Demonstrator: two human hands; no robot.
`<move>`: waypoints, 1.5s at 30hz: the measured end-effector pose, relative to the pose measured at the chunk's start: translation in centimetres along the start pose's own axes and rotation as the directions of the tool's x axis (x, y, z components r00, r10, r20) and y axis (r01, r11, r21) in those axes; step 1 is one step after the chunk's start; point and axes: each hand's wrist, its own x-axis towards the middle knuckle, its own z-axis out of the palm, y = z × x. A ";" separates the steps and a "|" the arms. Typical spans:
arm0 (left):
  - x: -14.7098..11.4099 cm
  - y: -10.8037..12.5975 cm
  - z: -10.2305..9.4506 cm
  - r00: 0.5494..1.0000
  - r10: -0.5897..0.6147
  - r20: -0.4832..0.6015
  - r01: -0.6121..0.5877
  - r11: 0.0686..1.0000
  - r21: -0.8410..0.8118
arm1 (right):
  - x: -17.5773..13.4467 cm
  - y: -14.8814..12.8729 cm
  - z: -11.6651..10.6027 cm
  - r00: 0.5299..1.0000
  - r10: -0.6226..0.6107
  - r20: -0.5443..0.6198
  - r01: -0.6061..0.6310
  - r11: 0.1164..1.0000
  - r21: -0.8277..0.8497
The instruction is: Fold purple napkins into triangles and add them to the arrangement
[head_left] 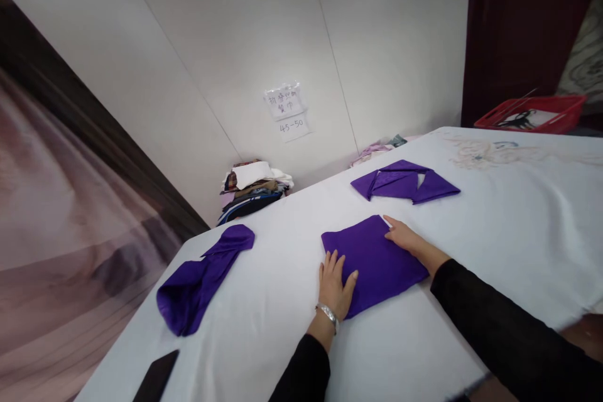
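Observation:
A purple cloth napkin (377, 264), folded to a flat square, lies on the white tablecloth. My left hand (335, 286), a silver bracelet at its wrist, rests flat on the napkin's left edge with its fingers spread. At the upper right edge is my right hand (404, 235), its index finger stretched along the corner and the thumb touching the cloth; its other fingers are largely hidden. Behind the square lies a purple napkin folded into a pointed shape (400, 181). Another purple napkin (202, 279), folded long with a rounded open end, lies to the left.
A dark flat object (156, 378) sits near the table's front left. Beyond the far edge are a pile of folded cloths (254, 191) and some pinkish cloth (374, 152). A red basket (560, 114) stands at the far right. Handwritten paper signs (288, 112) hang on the wall.

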 end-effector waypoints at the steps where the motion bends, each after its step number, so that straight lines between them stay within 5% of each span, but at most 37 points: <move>1: 0.1 0.1 0.1 1.000 -0.004 0.011 0.004 1.000 0.011 | 0.2 0.3 -0.1 1.000 -0.013 -0.010 0.013 0.998 -0.056; 11: 0.8 0.4 0.6 0.981 -0.069 0.181 0.041 0.987 0.156 | 0.1 -0.1 -1.0 0.996 -0.060 -0.071 0.022 0.896 -0.444; 14: 1.0 0.4 0.5 0.979 -0.089 0.182 0.067 0.990 0.124 | -0.5 -0.6 -1.7 0.989 -0.127 -0.078 0.056 0.798 -0.600; 18: 2.5 0.5 -0.5 0.988 -0.104 0.117 0.091 0.990 0.108 | -2.1 -1.5 -0.8 0.917 -0.399 -0.012 0.267 0.634 -0.726; 21: 4.6 0.4 -1.0 0.994 -0.062 0.089 0.046 0.983 0.177 | -4.2 -1.7 1.8 0.827 -0.533 0.180 0.509 0.571 -0.644; 26: 7.4 -0.9 0.2 0.980 -0.131 0.149 0.085 0.955 0.283 | -6.9 -0.7 5.2 0.762 -0.430 0.485 0.648 0.482 -0.590; 31: 7.6 -2.1 1.8 0.974 -0.167 0.153 0.122 0.956 0.266 | -7.0 -0.5 5.4 0.770 -0.397 0.500 0.639 0.476 -0.605; 37: 7.8 -1.9 0.4 0.960 -0.206 0.187 0.177 0.971 0.159 | -7.2 -1.0 5.3 0.778 -0.384 0.497 0.628 0.486 -0.607; 45: 0.7 -0.1 -0.8 0.985 0.029 0.170 -0.063 0.978 0.199 | -7.2 -0.9 5.1 0.785 -0.353 0.509 0.618 0.490 -0.615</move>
